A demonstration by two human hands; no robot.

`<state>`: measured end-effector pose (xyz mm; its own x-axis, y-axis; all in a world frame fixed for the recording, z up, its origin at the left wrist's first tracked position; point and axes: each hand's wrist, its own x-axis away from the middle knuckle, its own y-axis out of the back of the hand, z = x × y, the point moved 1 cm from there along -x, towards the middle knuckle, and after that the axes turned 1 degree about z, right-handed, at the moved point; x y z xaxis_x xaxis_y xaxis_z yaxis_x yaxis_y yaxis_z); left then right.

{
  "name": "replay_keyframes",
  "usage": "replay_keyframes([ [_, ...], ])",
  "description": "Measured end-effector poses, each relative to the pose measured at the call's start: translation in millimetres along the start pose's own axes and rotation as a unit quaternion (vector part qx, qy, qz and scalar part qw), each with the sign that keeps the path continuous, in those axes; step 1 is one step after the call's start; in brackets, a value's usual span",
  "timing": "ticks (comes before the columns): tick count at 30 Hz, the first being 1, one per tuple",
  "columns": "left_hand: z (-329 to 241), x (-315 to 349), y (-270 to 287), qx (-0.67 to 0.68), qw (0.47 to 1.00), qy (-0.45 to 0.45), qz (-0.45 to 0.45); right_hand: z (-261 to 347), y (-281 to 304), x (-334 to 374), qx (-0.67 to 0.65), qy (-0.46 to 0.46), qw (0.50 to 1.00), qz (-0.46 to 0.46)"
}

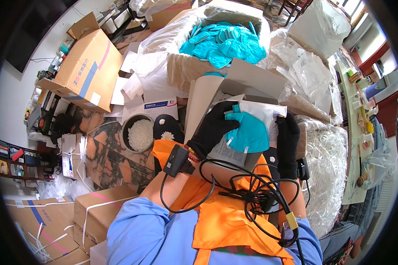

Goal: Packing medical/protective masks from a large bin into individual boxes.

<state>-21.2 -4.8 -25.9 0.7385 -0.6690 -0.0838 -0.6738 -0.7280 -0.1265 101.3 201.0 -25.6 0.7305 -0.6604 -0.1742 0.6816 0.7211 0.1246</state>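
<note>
My left hand, in a black glove, pinches the upper left edge of a teal folded face mask. A pale plastic packet lies behind the mask. My right hand, also gloved in black, has its fingertips closed on the packet's right edge. Both hands are over an open grey-white carton in front of me, with its flaps raised. The mask covers part of the carton and the packet. Beyond it, a large plastic-lined box holds a heap of teal masks.
To the left, a round tub holds small white pieces, near a tall open cardboard box. White strips fill a container at my right. Strapped cartons stand at the lower left. Looped black cables hang over my orange apron.
</note>
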Motion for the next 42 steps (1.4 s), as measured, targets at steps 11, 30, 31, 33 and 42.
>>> replay_keyframes([
  [11, 14, 5, 10, -0.269, 0.95, -0.148, -0.059, 23, 7, -3, 0.138, 0.063, 0.988, 0.036],
  [30, -10, 2, 2, -0.205, 0.964, -0.105, -0.133, 43, 123, -181, 0.249, 0.133, 0.956, -0.083],
  [31, -11, 5, 8, -0.223, 0.956, -0.125, -0.146, 67, 67, -142, 0.136, 0.119, 0.984, 0.003],
  [33, -15, 1, 5, -0.231, 0.956, -0.128, -0.13, 56, 38, -102, 0.147, 0.105, 0.97, 0.16],
  [42, -37, -6, -3, -0.198, 0.979, -0.029, -0.039, 66, -37, 11, 0.179, 0.013, 0.955, 0.238],
])
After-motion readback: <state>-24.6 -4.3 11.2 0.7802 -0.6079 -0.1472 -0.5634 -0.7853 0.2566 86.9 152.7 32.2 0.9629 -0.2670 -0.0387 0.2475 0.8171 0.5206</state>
